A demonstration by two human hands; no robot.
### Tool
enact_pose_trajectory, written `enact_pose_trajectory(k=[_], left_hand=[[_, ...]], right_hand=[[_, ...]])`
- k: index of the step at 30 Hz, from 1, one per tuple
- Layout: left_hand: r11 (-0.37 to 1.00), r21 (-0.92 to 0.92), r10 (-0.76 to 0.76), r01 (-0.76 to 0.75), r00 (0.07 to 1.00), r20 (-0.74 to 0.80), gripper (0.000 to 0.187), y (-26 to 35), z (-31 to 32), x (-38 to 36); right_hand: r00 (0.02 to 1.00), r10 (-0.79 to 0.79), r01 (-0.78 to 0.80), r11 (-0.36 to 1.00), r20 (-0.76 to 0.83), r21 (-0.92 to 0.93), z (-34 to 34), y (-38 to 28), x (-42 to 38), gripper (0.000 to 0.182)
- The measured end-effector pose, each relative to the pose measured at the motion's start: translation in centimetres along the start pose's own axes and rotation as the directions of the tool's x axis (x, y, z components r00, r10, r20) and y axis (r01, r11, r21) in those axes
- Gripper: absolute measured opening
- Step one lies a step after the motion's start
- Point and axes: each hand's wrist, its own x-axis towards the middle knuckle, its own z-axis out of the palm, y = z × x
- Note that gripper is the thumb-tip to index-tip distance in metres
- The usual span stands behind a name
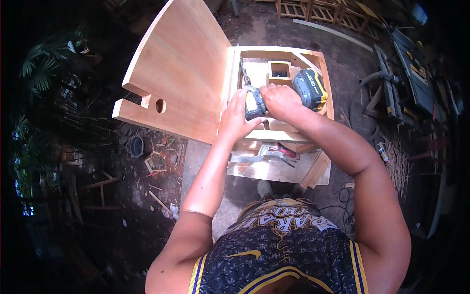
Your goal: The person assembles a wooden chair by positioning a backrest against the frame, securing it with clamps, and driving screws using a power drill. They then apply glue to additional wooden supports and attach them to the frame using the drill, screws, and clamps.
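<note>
A cordless drill (254, 102) lies sideways inside the wooden frame (274, 50), its long bit pointing away along the frame's left side. My right hand (281, 101) is closed around its handle, with the yellow-and-black battery (312, 89) showing to the right. My left hand (235, 115) cups the drill's body from the left and rear, fingers stretched along its side and thumb behind it. The bit's tip is too small to make out. A large curved wooden panel (181, 68) with a notch and a round hole stands against the frame's left side.
A small wooden box (280, 66) of dark screws sits inside the frame. A locking clamp (259, 156) with a red lever is at the near side. A bucket (136, 146) and wood scraps lie left; a table saw (416, 73) stands right.
</note>
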Motion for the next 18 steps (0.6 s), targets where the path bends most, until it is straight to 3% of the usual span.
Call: enact_pose_trajectory(k=[9,13,15,18], left_hand=[[0.996,-0.084,-0.019,0.021,0.999,0.025,0.1,-0.4,0.7,-0.1],[0.996,0.077,-0.033,0.035,0.999,-0.025,0.099,0.0,1.1,-0.7],[0.991,0.133,-0.018,0.02,1.0,-0.015,0.099,-0.1,1.0,-0.7],[0.998,0.055,-0.028,0.026,0.999,0.037,0.098,0.2,0.8,-0.7]], right_hand=[[0.999,0.029,-0.027,0.999,-0.039,0.043,1.0,-0.1,0.4,0.023],[0.99,0.089,-0.085,0.996,-0.113,0.036,1.7,-0.9,0.4,0.019],[0.993,0.104,-0.103,0.994,-0.056,0.018,0.9,-1.5,0.4,0.02],[0.992,0.127,-0.127,0.992,-0.003,-0.029,1.0,-1.7,0.5,0.021]])
